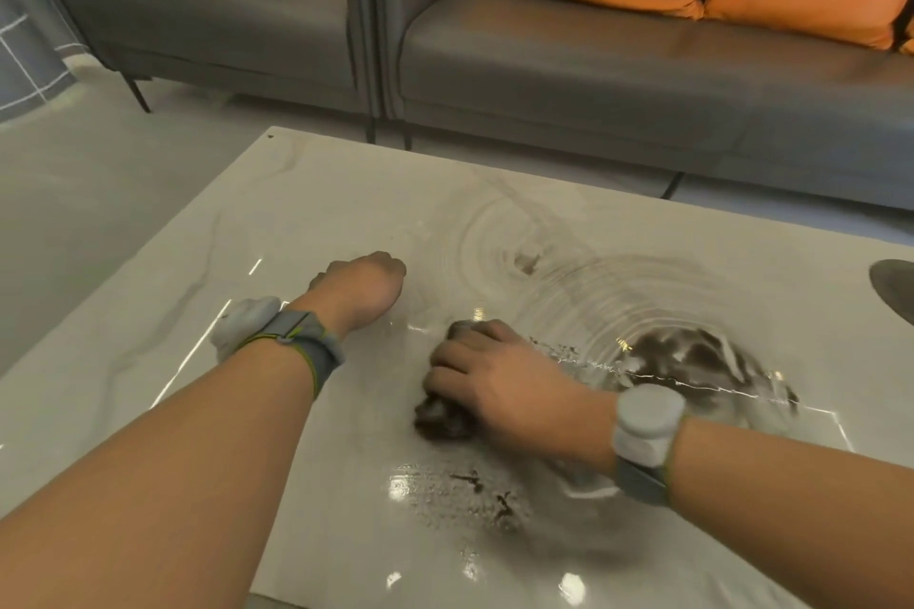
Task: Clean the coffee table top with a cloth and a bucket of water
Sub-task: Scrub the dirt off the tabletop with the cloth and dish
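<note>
At the left, the left hand rests on the bench with its fingers curled into a fist, and it holds nothing. It seems to carry the weight of the person who leans over the top. A grey band with a pale device sits on this wrist.

In the middle, the right hand presses down on a dark, bunched cloth and grips it with curled fingers. The cloth lies flat on the pale marble-like top, near the front edge. Just right of it, curved wet streaks and a dark smeared patch show on the surface. The bucket is not in view.

I judge that the wiping step is in hand and only a part of the top is wet. The next move probably calls for firm sweeps toward the dry left side and the far corner, then a rinse of the cloth.
</note>
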### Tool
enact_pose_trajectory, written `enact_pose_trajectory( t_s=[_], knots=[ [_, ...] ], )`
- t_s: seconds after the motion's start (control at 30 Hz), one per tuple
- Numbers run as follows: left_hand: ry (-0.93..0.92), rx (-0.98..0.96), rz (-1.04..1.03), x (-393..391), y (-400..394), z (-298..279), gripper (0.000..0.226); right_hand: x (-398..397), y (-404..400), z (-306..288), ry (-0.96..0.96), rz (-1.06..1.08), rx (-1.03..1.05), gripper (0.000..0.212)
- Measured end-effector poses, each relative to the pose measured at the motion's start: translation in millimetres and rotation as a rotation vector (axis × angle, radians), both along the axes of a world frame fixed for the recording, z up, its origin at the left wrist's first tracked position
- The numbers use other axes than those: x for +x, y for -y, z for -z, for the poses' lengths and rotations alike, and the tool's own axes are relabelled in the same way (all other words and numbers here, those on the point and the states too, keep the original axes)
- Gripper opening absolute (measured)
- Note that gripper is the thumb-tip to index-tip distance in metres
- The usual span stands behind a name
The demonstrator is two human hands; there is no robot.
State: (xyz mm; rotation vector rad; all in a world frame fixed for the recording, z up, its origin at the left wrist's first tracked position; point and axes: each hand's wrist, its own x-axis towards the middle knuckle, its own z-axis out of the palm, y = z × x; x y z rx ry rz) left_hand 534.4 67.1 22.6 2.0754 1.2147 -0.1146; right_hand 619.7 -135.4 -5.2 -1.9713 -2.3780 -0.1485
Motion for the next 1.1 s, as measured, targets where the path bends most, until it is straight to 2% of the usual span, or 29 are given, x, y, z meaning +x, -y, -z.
enact_pose_trajectory(
  t_s=[0.07, 0.17, 0.23, 0.3, 0.37, 0.43, 0.53, 0.6, 0.67, 0.73, 0.8, 0.87, 1.1],
  knots=[
    [-0.019, 0.013, -0.002, 0, 2, 0, 0.023, 22, 30, -4, 0.033, 0.025, -0.027, 0.020],
    [-0.105, 0.199, 0.131, -2, 16, -4, 0.043, 54, 68, -11, 0.108, 0.120, -0.090, 0.024],
    [-0.147, 0.336, 0.262, 1, 27, 0, 0.048, 73, 86, -16, 0.131, 0.228, -0.084, 0.034],
    [-0.185, 0.394, 0.373, 6, 44, 2, 0.048, 96, 103, -21, 0.099, 0.419, 0.004, 0.040],
    [-0.235, 0.430, 0.439, 14, 66, 1, 0.050, 123, 124, -27, 0.081, 0.699, 0.080, 0.039],
    [-0.283, 0.425, 0.467, 20, 84, 0, 0.048, 151, 147, -29, 0.092, 1.013, 0.053, 0.034],
    [-0.324, 0.263, 0.469, 24, 91, 4, 0.040, 185, 181, -23, -0.045, 1.425, 0.006, 0.025],
    [-0.320, 0.180, 0.448, 27, 87, 4, 0.033, 195, 194, -15, -0.192, 1.599, -0.015, 0.027],
    [-0.330, 0.153, 0.447, 31, 86, -1, 0.033, 195, 202, -8, -0.239, 1.705, -0.026, 0.033],
    [-0.330, 0.161, 0.439, 34, 84, -3, 0.032, 185, 200, 0, -0.223, 1.700, 0.000, 0.037],
    [-0.345, 0.156, 0.426, 37, 85, -2, 0.034, 168, 192, 5, -0.199, 1.603, 0.059, 0.036],
    [-0.353, 0.151, 0.404, 36, 91, -8, 0.041, 144, 178, 9, -0.154, 1.457, 0.103, 0.033],
    [-0.283, 0.115, 0.360, 26, 96, 3, 0.037, 42, 141, 14, -0.140, 0.855, 0.124, 0.038]
  ],
)
